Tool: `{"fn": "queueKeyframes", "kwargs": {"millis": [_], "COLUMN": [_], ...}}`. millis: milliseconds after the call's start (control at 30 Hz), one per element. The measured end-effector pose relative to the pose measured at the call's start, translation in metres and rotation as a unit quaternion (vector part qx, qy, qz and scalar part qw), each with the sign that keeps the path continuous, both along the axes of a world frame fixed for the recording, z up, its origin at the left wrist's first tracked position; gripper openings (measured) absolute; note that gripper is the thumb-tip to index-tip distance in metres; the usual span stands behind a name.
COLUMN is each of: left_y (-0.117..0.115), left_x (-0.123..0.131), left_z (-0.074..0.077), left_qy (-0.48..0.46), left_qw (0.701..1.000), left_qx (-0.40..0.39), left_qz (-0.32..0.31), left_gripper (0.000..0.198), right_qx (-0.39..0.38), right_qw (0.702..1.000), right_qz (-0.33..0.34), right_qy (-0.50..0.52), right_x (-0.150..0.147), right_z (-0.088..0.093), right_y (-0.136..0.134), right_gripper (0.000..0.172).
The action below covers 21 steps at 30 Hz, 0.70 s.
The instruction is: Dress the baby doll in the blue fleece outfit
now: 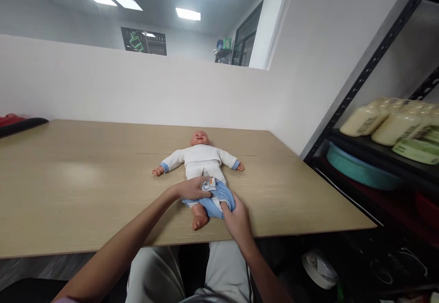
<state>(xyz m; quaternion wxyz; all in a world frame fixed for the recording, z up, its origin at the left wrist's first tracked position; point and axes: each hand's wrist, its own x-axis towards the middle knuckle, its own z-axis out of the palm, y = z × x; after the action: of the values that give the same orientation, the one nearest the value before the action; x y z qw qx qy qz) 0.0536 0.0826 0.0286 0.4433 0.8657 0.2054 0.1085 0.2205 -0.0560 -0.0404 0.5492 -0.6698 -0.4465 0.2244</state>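
Note:
A baby doll (203, 156) lies on its back on the wooden table, head away from me, arms spread. It wears a white long-sleeved top with blue cuffs and white bottoms. Light blue baby pants (213, 208) with a white patch are bunched around its lower legs. My left hand (194, 188) is closed on the upper part of the pants, near the patch. On the right side, my right hand (236, 213) pinches the gathered blue cloth. One bare foot (199, 218) sticks out toward me; cloth and my right hand hide the other.
The wooden table (85, 202) ends just in front of my lap. At right stands a black shelf rack (360, 74) with cream bottles (399, 122) and a teal basin (360, 165). A red and black item (20, 122) lies at the table's far left. A white wall (154, 90) rises behind.

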Motion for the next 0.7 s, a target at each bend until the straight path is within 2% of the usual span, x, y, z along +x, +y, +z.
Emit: {"fn": "queueKeyframes", "kwargs": {"millis": [167, 267, 367, 567, 700], "left_y": [-0.002, -0.001, 0.0, 0.001, -0.005], "left_x": [-0.001, -0.003, -0.007, -0.014, -0.01], "left_z": [0.004, 0.006, 0.009, 0.016, 0.018], "left_qy": [0.027, 0.042, 0.051, 0.068, 0.073], "left_qw": [0.994, 0.988, 0.984, 0.975, 0.972], "left_qx": [-0.081, -0.124, -0.145, -0.16, -0.194], "left_qz": [-0.072, -0.081, -0.095, -0.141, -0.11], "left_gripper": [0.044, 0.05, 0.05, 0.047, 0.046], "right_qx": [0.017, 0.033, 0.049, 0.067, 0.062], "right_qw": [0.989, 0.973, 0.968, 0.973, 0.967], "right_qz": [-0.017, -0.034, -0.045, -0.016, -0.035], "right_qy": [0.147, 0.225, 0.241, 0.222, 0.243], "right_x": [-0.016, -0.03, -0.041, -0.043, -0.042], "right_z": [-0.013, -0.017, -0.02, -0.018, -0.02], "right_y": [-0.015, -0.014, -0.012, -0.014, -0.014], "right_gripper": [0.051, 0.052, 0.05, 0.049, 0.048]}}
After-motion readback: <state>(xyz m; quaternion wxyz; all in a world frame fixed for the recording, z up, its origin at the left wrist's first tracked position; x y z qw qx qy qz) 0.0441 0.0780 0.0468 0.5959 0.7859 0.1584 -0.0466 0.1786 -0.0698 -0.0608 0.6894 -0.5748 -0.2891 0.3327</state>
